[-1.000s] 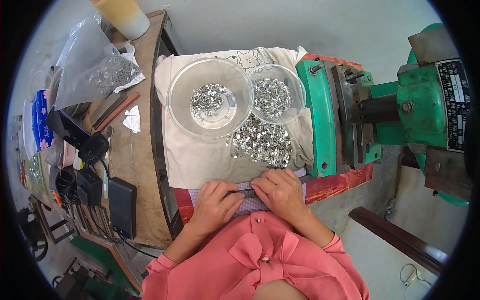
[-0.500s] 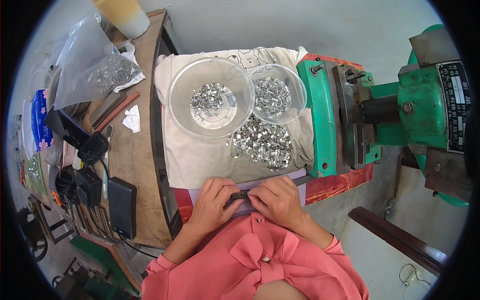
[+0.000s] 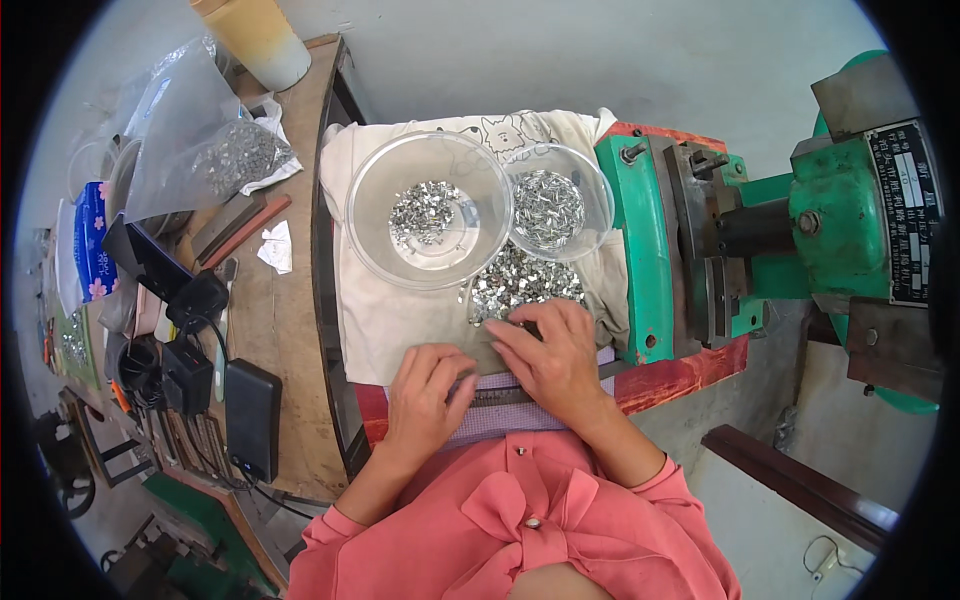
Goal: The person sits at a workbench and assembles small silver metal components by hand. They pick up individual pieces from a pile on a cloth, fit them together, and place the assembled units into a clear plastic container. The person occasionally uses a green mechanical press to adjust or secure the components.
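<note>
A dark metal bar with fine notches [image 3: 490, 397] lies crosswise on the purple checked cloth [image 3: 478, 427] in front of me. My left hand [image 3: 428, 398] is at the bar's left end, thumb and bent fingertips close together; anything between them is too small to make out. My right hand [image 3: 556, 362] is stretched over the near edge of a heap of small shiny metal pieces [image 3: 525, 283], its fingers bent and apart, with nothing visible in them. Beyond the heap stand a large clear tub [image 3: 372, 250] and a smaller clear tub [image 3: 601, 222], both containing small metal pieces.
A green machine [image 3: 640, 270] borders the work surface on the right. On the left, a wooden table [image 3: 283, 330] carries a black power bank [image 3: 252, 418], a plastic bag of metal parts [image 3: 175, 150] and files [image 3: 245, 230]. Beige cloth [image 3: 385, 335] lies beneath the tubs.
My right hand has left the bar and moved forward to the heap. My left hand has shifted slightly left, uncovering more of the bar. The view has tilted a little.
</note>
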Tool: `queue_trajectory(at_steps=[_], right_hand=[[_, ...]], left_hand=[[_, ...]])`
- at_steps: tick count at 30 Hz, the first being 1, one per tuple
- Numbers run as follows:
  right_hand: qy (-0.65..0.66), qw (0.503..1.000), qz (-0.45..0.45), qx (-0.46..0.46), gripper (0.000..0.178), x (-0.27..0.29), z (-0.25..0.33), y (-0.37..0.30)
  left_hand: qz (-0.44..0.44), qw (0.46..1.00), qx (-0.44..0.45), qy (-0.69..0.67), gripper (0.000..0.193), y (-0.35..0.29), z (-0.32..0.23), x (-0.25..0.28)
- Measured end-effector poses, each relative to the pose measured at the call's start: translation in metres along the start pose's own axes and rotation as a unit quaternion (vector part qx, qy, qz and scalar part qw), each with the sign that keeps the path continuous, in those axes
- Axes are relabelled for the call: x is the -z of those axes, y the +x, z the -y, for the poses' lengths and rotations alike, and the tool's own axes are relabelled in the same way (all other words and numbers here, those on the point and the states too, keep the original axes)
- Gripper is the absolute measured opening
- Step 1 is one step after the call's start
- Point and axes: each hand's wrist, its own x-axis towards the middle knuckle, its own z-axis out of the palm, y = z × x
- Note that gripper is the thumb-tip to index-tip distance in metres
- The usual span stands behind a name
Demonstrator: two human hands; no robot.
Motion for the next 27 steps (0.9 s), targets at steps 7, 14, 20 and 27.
queue_trajectory(at_steps=[7, 14, 20, 27], right_hand=[[0.004, 1.000, -0.011, 0.008, 0.017, -0.023, -0.002, 0.012], [0.005, 1.000, -0.010, 0.002, 0.016, -0.018, 0.000, 0.007], [0.013, 0.998, 0.053, -0.018, 0.012, 0.002, -0.003, -0.003], [0.009, 0.997, 0.080, 0.011, 0.010, 0.007, -0.010, 0.003]], left_hand=[[-0.047, 0.997, 0.052, 0.044, 0.025, 0.021, 0.003, -0.003], [-0.038, 0.994, 0.068, 0.072, 0.023, 0.031, 0.002, -0.007], [-0.028, 0.993, 0.072, 0.088, 0.019, 0.035, 0.001, -0.007], [-0.047, 0.994, 0.058, 0.085, 0.015, 0.036, 0.003, -0.010]])
